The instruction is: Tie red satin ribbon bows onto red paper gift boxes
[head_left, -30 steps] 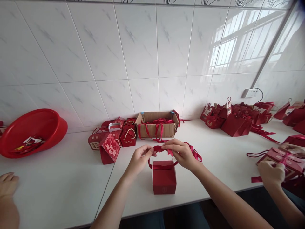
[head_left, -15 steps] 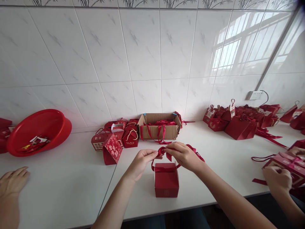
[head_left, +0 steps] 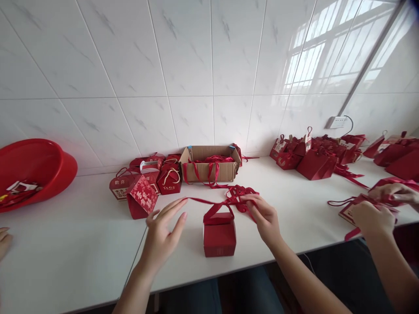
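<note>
A small red gift box [head_left: 219,240] stands upright on the white table in front of me, with red ribbon [head_left: 218,211] rising in a loop from its top to a crossing or knot. One ribbon end stretches left to my left hand [head_left: 162,233], caught at the tips of its straight fingers, thumb apart. My right hand [head_left: 263,216] pinches the other side of the ribbon, to the right above the box. Just behind that hand lies a tangled heap of red ribbon [head_left: 240,192]. The exact finger grip on the left is hard to see.
A cardboard box [head_left: 211,171] of ribbons stands by the wall. Red gift boxes [head_left: 143,196] cluster to its left, more [head_left: 316,163] to the right. A red basin [head_left: 65,174] sits far left. A co-worker's hands [head_left: 373,218] handle a box at right; another person's fingers [head_left: 4,241] show at left.
My hands have spread apart, drawing the ribbon from a bunched loop into a line above the box. The view has shifted slightly. The left person's hand has mostly left view.
</note>
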A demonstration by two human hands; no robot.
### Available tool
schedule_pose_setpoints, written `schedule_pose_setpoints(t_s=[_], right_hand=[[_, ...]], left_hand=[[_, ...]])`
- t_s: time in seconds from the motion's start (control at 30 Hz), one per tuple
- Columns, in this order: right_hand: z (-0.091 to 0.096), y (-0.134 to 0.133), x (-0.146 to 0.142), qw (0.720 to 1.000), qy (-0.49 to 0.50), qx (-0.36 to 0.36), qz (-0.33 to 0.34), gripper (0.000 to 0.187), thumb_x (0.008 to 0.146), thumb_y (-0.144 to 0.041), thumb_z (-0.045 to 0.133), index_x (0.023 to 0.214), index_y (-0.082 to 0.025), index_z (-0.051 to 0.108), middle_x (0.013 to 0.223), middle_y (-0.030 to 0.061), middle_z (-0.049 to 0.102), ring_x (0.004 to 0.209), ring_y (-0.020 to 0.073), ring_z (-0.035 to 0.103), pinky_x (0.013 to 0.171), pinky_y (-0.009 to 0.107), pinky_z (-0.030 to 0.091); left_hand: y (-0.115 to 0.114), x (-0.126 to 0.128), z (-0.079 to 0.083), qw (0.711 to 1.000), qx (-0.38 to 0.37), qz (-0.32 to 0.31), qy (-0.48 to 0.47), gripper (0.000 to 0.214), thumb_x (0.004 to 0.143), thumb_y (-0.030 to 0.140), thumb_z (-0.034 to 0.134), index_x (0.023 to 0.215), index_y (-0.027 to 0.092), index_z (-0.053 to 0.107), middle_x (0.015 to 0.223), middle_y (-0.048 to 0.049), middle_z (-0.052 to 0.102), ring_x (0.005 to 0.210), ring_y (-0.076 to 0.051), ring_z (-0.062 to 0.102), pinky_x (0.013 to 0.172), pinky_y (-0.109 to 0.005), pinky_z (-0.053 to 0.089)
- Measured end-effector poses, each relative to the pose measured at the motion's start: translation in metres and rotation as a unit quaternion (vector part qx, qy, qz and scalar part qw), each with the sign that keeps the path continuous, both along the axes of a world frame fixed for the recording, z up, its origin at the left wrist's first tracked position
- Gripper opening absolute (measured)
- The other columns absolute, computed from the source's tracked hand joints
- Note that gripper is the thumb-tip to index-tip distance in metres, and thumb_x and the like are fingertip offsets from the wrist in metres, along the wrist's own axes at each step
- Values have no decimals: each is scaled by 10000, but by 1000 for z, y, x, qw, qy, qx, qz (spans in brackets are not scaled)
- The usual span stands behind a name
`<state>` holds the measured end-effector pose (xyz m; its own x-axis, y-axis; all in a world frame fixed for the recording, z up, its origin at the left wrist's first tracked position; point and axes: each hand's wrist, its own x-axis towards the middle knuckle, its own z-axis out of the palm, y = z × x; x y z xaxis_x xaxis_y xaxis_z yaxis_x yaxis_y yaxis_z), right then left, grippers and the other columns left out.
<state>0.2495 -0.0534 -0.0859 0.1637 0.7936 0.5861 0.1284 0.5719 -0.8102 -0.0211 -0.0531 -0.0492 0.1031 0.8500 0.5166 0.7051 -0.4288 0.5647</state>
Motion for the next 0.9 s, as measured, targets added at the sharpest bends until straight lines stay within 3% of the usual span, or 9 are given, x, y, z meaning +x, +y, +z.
schedule_pose_setpoints(t_s=[0.13,0.27,0.47,0.63,0.73,0.8,0.9], right_hand=[[-40,-17,20,989,78,-126,-11,205,876,-384,594,934,-256,742,943,44,703,939,231,619,857,359,474],[-76,-21,25,967,134,-213,-34,289,788,-484,665,849,-221,769,837,71,714,851,235,609,755,337,482],[-92,-19,10,935,228,-272,-10,372,684,-529,743,790,-173,768,829,107,719,857,249,630,743,339,496],[-88,-17,3,924,257,-284,-4,366,622,-493,799,712,-143,740,751,93,704,811,238,645,744,332,491],[-86,-18,1,909,291,-298,12,374,619,-490,802,738,-147,714,762,87,699,821,249,671,752,345,504],[-83,-19,1,899,314,-304,30,383,644,-496,783,815,-163,704,811,76,695,821,241,680,748,344,513],[-79,-22,1,887,337,-310,55,412,706,-529,722,940,-193,680,949,79,683,814,224,684,725,338,524]], left_hand=[[-13,-38,-42,991,-96,55,-81,478,819,509,534,1190,228,643,1301,-67,619,1248,-286,531,1068,-440,409],[-21,-51,-83,965,-198,78,-156,600,754,612,550,1179,201,653,1308,-77,613,1289,-312,482,1081,-446,400],[-21,-47,-119,948,-242,61,-195,630,736,639,559,1193,214,641,1327,-65,598,1318,-302,449,1132,-466,306],[-18,-46,-123,941,-276,50,-190,643,717,652,565,1175,208,647,1319,-85,602,1316,-304,451,1143,-476,274],[-18,-36,-113,936,-312,2,-163,573,699,654,569,1006,191,708,1350,-124,570,1334,-329,420,1141,-475,271],[-17,-28,-107,944,-294,-6,-146,479,717,630,563,884,202,700,1402,-125,515,1361,-340,375,1142,-493,251],[-16,-17,-98,963,-226,16,-146,322,773,522,570,893,226,609,1460,-106,434,1384,-327,329,1137,-536,223]])
